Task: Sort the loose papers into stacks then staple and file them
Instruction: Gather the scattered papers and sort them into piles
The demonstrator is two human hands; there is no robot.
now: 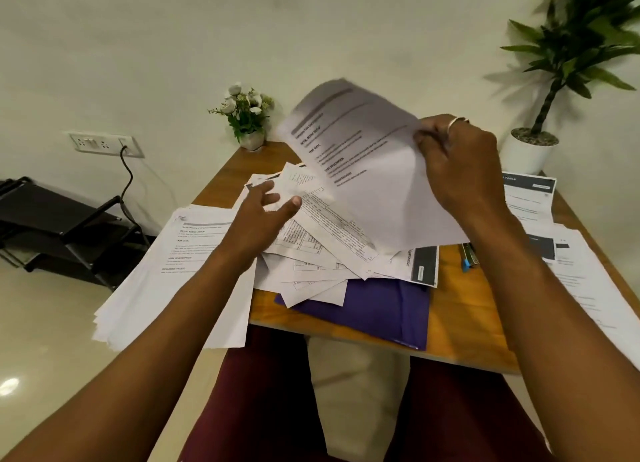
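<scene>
A messy pile of loose papers (322, 239) covers the middle of the wooden table (460, 326). My right hand (460, 167) pinches the right edge of a printed sheet (367, 170) and holds it tilted above the pile. My left hand (266, 212) hovers over the pile's left side with fingers spread, holding nothing. A sorted stack (180, 271) lies at the table's left edge, overhanging it. Another stack (581, 281) lies on the right, with more sheets (530, 198) behind it. A purple folder (377, 312) lies partly under the pile. A stapler (468, 257) lies right of the pile.
A small pot of white flowers (247, 118) stands at the table's far edge. A large potted plant (561, 80) stands on the right. A black rack (65, 226) sits on the floor at left, below a wall socket (104, 144). My knees are under the near table edge.
</scene>
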